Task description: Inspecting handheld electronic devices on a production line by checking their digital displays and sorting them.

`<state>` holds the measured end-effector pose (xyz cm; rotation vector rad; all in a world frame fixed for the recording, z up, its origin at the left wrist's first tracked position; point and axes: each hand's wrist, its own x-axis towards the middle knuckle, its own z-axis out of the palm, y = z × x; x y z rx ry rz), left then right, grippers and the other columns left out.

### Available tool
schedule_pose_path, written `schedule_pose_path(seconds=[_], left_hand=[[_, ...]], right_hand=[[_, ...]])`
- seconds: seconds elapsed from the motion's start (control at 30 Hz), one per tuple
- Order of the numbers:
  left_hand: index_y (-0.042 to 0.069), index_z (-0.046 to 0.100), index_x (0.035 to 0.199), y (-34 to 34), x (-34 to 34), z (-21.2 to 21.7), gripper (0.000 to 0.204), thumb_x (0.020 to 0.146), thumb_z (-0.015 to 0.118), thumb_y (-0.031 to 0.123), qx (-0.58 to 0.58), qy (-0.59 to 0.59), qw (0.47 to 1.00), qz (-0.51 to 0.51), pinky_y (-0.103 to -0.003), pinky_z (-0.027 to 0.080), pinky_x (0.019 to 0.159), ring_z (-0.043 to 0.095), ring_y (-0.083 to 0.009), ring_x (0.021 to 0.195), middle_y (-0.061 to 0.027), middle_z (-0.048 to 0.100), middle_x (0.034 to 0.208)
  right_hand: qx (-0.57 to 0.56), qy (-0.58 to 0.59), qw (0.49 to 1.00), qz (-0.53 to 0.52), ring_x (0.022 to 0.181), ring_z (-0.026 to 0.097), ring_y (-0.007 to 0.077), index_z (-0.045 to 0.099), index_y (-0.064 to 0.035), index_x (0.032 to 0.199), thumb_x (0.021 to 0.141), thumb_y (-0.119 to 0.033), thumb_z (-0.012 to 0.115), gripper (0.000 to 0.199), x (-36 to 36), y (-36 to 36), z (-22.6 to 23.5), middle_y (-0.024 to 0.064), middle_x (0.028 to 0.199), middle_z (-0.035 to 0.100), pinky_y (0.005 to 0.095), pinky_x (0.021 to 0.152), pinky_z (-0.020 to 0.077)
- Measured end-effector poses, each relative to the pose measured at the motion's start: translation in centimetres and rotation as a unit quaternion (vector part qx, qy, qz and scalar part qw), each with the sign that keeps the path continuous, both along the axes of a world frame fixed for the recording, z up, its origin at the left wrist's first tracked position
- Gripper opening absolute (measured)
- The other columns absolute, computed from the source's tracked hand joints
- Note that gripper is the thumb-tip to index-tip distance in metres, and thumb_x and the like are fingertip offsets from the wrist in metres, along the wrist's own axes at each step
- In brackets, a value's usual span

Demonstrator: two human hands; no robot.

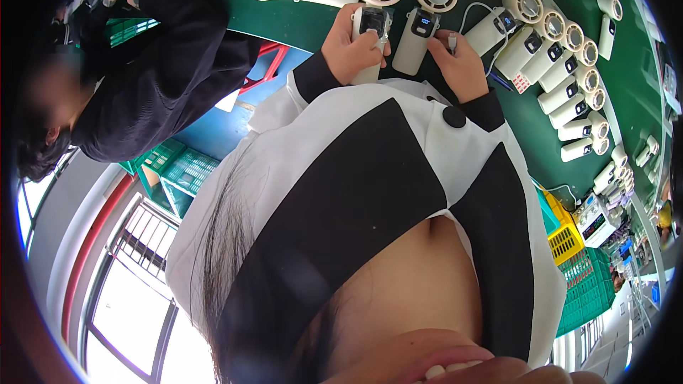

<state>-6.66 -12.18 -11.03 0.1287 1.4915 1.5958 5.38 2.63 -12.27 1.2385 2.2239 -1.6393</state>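
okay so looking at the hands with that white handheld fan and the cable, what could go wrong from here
The left hand grips a white handheld fan above the green table; a slip could drop it onto the fans lying close below. The right hand pinches a white cable that loops among neighbouring fans, so a tug might drag one. The nearby row of fans is tightly packed, and a sleeve could nudge them.

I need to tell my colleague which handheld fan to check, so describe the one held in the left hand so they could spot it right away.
Start at the green table covered with cream handheld fans. At its near edge, the left hand grips one fan by its body. Unlike its neighbours lying loose on the table, it is wrapped by fingers, its dark display panel facing up, just left of another fan lying between the hands.
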Motion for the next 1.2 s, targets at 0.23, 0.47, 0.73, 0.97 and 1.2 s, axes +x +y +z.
schedule_pose_path(seconds=[0.23, 0.47, 0.73, 0.97, 1.2], left_hand=[[0.003, 0.034, 0.113, 1.0, -0.3, -1.6, 0.052, 0.063, 0.034, -0.006, 0.048, -0.032, 0.998, -0.015, -0.030, 0.046, 0.054, 0.052, -0.0222, 0.067, -0.0156, 0.049, 0.092], [0.003, 0.033, 0.113, 1.3, -0.7, -2.2, 0.049, 0.064, 0.034, -0.006, 0.072, -0.031, 0.996, -0.032, -0.031, 0.046, 0.054, 0.052, -0.0230, 0.067, -0.0166, 0.049, 0.093], [0.002, 0.030, 0.113, 1.7, -1.0, -2.3, 0.049, 0.065, 0.033, -0.006, 0.070, -0.024, 0.996, -0.042, -0.031, 0.046, 0.054, 0.052, -0.0239, 0.067, -0.0180, 0.049, 0.093], [0.002, 0.029, 0.114, 1.7, -1.2, -2.2, 0.051, 0.064, 0.032, -0.007, 0.056, -0.023, 0.997, -0.050, -0.032, 0.046, 0.054, 0.053, -0.0248, 0.067, -0.0189, 0.048, 0.095], [0.002, 0.027, 0.115, 1.7, -1.4, -2.1, 0.052, 0.064, 0.032, -0.007, 0.053, -0.025, 0.996, -0.062, -0.032, 0.046, 0.055, 0.053, -0.0253, 0.067, -0.0192, 0.048, 0.096]], right_hand=[[-0.043, -0.012, 0.999, 0.000, 0.067, 0.050, 0.0170, 0.054, 0.0012, 0.093, 0.078, -0.033, 0.053, 0.037, -0.5, 0.7, -1.0, 0.0071, 0.078, 0.056, 0.0245, 0.062, 0.0406], [-0.060, -0.014, 0.998, -0.003, 0.068, 0.050, 0.0163, 0.054, 0.0011, 0.094, 0.078, -0.034, 0.054, 0.039, -0.5, 0.7, -1.3, 0.0066, 0.077, 0.055, 0.0238, 0.062, 0.0401], [-0.044, -0.021, 0.999, 0.003, 0.068, 0.051, 0.0172, 0.053, 0.0009, 0.098, 0.078, -0.034, 0.054, 0.040, -0.7, 0.5, -0.5, 0.0077, 0.079, 0.057, 0.0240, 0.062, 0.0410], [-0.035, -0.024, 0.999, 0.010, 0.068, 0.052, 0.0180, 0.052, 0.0004, 0.101, 0.079, -0.034, 0.053, 0.040, -0.4, 0.5, -0.5, 0.0091, 0.080, 0.058, 0.0246, 0.062, 0.0418], [-0.036, -0.016, 0.999, 0.010, 0.067, 0.052, 0.0179, 0.052, -0.0004, 0.101, 0.080, -0.034, 0.052, 0.039, -0.2, 0.5, -0.6, 0.0091, 0.079, 0.058, 0.0250, 0.061, 0.0419]])
